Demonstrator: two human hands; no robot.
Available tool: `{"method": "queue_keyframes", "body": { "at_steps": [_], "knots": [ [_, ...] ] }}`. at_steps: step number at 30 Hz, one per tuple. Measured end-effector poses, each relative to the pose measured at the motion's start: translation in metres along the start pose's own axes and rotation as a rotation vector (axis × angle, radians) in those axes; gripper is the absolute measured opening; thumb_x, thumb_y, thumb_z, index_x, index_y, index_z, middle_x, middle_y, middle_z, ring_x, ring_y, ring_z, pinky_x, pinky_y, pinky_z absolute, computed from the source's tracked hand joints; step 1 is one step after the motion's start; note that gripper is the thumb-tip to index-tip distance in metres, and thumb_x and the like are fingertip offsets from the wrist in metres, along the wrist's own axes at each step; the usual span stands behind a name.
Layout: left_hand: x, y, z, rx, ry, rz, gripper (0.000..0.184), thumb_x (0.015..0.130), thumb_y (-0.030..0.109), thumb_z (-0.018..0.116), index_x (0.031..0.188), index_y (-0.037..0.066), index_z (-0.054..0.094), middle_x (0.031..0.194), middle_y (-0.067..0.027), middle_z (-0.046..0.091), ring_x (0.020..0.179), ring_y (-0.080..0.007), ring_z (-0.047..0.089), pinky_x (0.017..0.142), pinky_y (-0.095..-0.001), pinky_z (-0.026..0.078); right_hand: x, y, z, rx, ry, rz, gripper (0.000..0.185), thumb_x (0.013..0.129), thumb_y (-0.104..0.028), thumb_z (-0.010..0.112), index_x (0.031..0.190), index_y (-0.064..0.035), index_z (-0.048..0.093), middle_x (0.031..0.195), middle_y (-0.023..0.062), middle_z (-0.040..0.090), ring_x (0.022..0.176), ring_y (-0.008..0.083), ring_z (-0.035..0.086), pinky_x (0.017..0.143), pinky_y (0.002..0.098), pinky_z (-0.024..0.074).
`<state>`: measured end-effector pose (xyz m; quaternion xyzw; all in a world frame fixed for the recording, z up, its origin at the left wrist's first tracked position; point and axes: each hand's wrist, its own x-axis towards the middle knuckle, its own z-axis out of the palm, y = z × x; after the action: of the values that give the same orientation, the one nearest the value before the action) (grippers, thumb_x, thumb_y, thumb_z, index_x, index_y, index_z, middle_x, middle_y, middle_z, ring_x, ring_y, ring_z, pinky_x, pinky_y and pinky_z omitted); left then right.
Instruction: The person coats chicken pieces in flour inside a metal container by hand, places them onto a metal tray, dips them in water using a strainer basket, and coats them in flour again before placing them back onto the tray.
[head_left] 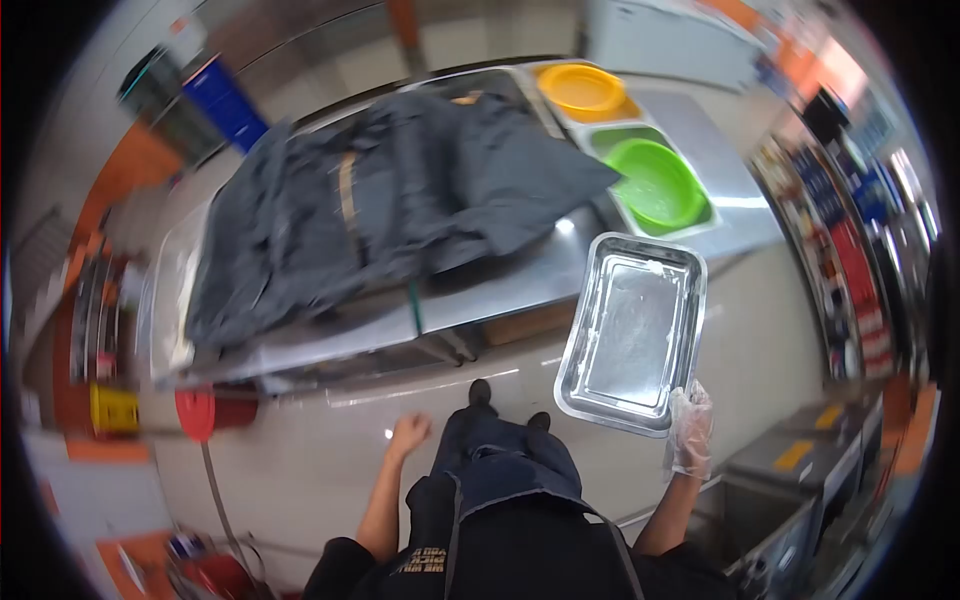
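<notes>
My right hand (pixel 690 432), in a clear plastic glove, grips the near right corner of a shallow rectangular metal tray (pixel 630 330). The tray is tilted so its inside faces me, and white residue sticks to its base and sides. It hangs over the floor beside the steel counter. My left hand (pixel 410 435) is bare, slightly blurred and apart from everything. Its fingers look curled in, with nothing visible in them.
A dark grey cloth (pixel 400 190) covers much of the steel counter (pixel 500 285). A green basin (pixel 655 185) and a yellow basin (pixel 582 90) stand at its right end. Stocked shelves (pixel 835 240) rise at right. A red bin (pixel 215 412) sits at left.
</notes>
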<state>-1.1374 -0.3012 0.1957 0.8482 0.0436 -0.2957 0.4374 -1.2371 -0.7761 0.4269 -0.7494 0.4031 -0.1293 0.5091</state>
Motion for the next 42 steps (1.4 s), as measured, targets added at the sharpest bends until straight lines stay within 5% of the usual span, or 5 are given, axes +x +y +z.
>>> {"method": "queue_keyframes", "body": {
  "at_steps": [2,5,10,24,42],
  "knots": [
    [-0.103,-0.127,0.035,0.554,0.198,-0.262,0.027,0.076,0.021,0.052,0.088,-0.002,0.061,0.079,-0.0217,0.064,0.073,-0.0373,0.064,0.068,-0.0447,0.051,-0.017,-0.051,0.015,0.037,-0.152,-0.079,0.008,0.083,-0.004,0.052,0.084,-0.0015,0.059,0.064,-0.0053,0.048,0.057,0.0034,0.042,0.048,0.023,0.0353],
    [-0.255,-0.22,0.092,-1.063,0.725,-1.312,0.018,0.083,0.016,0.043,0.087,0.003,0.054,0.075,-0.0151,0.059,0.071,-0.0338,0.065,0.058,-0.0519,0.05,-0.07,-0.119,0.095,0.018,-0.356,-0.196,0.01,0.084,-0.007,0.055,0.09,0.0,0.06,0.069,-0.0053,0.051,0.061,0.0044,0.044,0.053,0.0223,0.0378],
    [-0.406,-0.286,0.149,-0.887,0.265,-1.069,0.021,0.084,0.02,0.05,0.094,0.002,0.053,0.085,-0.0132,0.058,0.072,-0.0319,0.064,0.061,-0.0474,0.052,-0.176,-0.16,0.224,0.108,-0.878,-0.497,0.016,0.088,-0.013,0.053,0.096,-0.0004,0.06,0.073,-0.003,0.053,0.063,0.0058,0.045,0.056,0.0225,0.0393],
    [-0.391,-0.367,-0.145,-1.439,1.155,-0.365,0.017,0.086,0.015,0.055,0.093,0.0,0.057,0.059,-0.0049,0.05,0.055,-0.0236,0.061,0.061,-0.0388,0.055,-0.51,-0.234,0.691,0.116,-0.848,-1.722,0.011,0.084,-0.013,0.05,0.074,-0.0088,0.052,0.066,0.0081,0.048,0.066,0.0224,0.05,0.06,0.0384,0.0394],
    [-0.388,-0.566,-0.379,-1.39,0.89,-0.896,0.019,0.087,0.021,0.053,0.094,0.004,0.058,0.073,-0.0086,0.06,0.065,-0.0261,0.062,0.061,-0.0403,0.053,-0.529,-0.339,1.107,0.14,-1.218,-0.686,0.049,0.089,-0.045,0.051,0.105,0.0009,0.059,0.1,0.015,0.059,0.087,0.0181,0.057,0.067,0.0335,0.0511]
  ]
}}
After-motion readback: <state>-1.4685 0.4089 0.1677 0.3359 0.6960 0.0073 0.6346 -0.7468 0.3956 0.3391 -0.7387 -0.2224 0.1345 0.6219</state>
